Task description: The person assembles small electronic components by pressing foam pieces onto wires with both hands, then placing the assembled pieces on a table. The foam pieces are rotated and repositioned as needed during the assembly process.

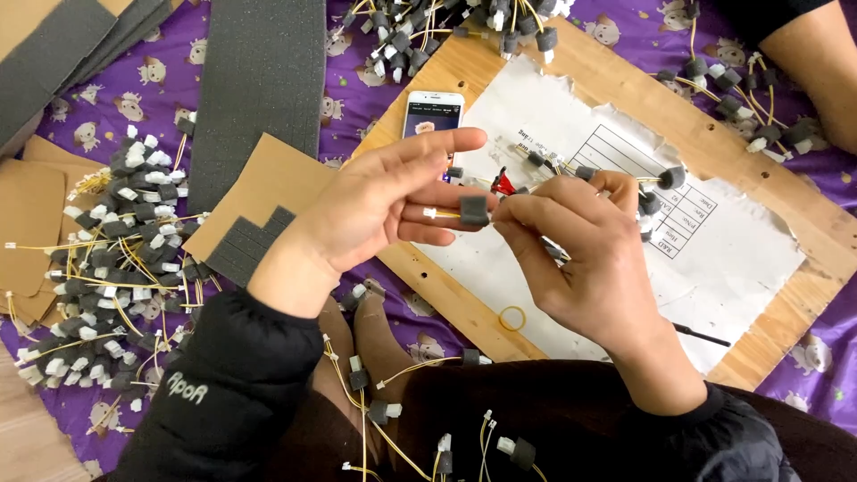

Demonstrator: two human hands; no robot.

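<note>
My left hand (375, 210) and my right hand (580, 259) meet above a wooden board (616, 76). Between their fingertips sits a small dark grey foam block (474, 210) threaded on a thin yellow wire with a white connector end (431, 213). The left fingers pinch the wire and block from the left; the right fingers pinch the wire on the block's right side. A small red part (502, 185) shows just behind the fingers.
A printed paper sheet (714, 241) and a phone (433, 113) lie on the board, with a rubber band (512, 318) near its front edge. Heaps of foam-tipped wires (116, 259) lie left and at the top. Grey foam strips (259, 80) and brown card (268, 174) lie left. Another person's arm (817, 62) is top right.
</note>
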